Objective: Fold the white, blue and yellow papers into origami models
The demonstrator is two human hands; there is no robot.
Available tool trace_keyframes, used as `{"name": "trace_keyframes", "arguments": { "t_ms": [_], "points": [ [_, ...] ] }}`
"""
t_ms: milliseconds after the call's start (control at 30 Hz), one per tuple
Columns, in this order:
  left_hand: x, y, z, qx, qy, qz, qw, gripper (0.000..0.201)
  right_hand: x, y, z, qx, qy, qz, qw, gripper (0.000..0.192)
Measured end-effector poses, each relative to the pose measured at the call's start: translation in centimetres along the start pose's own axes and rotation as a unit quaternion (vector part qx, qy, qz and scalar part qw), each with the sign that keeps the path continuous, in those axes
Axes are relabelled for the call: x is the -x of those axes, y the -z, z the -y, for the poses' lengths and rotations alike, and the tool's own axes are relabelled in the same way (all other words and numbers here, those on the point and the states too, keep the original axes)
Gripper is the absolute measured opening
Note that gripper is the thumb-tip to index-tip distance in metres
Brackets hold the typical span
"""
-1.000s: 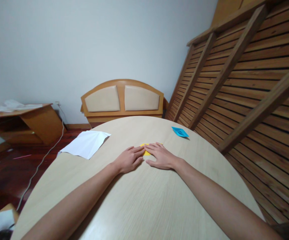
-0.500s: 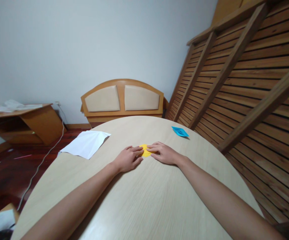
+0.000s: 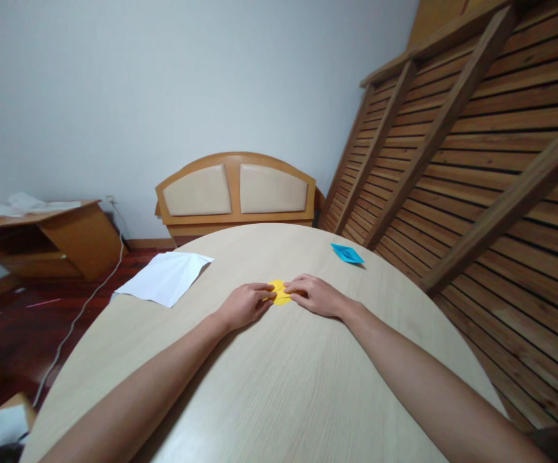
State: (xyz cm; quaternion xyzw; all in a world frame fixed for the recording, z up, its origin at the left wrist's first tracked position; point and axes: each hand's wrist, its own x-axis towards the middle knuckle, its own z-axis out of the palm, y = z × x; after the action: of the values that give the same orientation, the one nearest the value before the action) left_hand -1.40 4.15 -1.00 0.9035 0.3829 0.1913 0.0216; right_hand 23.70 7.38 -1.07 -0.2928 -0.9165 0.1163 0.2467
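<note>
Yellow folded paper (image 3: 279, 292) lay mid-table toward the far edge, more exposed than a second ago, left hand (image 3: 245, 305) and right hand (image 3: 316, 296) now curled, fingertips pinching its sides instead of pressing flat, blue paper boat (image 3: 347, 254) near the right edge, white sheet (image 3: 163, 278) overhanging the left edge of the round wooden table (image 3: 279, 386).

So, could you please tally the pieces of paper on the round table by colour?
Yellow: 1, the yellow paper pinched between the left hand and right hand.
Blue: 1, the blue folded paper.
White: 1, the white sheet.
Total: 3.
</note>
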Motion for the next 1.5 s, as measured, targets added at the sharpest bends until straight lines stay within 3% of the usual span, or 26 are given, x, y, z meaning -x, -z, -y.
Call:
{"name": "trace_keyframes", "arguments": {
  "t_ms": [533, 967, 1500],
  "points": [
    [0.1, 0.3, -0.4, -0.014, -0.006, -0.019, 1.000, 0.030, -0.4, -0.3, 0.0, 0.008, -0.044, -0.014, 0.999, 0.023],
    [0.1, 0.2, -0.2, -0.022, 0.047, -0.017, 0.999, 0.025, -0.3, -0.2, 0.5, 0.001, -0.038, -0.016, 0.999, 0.022],
    [0.1, 0.1, 0.4, -0.031, 0.050, -0.025, 0.998, 0.024, -0.3, -0.3, 1.2, 0.022, -0.034, -0.013, 0.999, 0.019]
  ]
}}
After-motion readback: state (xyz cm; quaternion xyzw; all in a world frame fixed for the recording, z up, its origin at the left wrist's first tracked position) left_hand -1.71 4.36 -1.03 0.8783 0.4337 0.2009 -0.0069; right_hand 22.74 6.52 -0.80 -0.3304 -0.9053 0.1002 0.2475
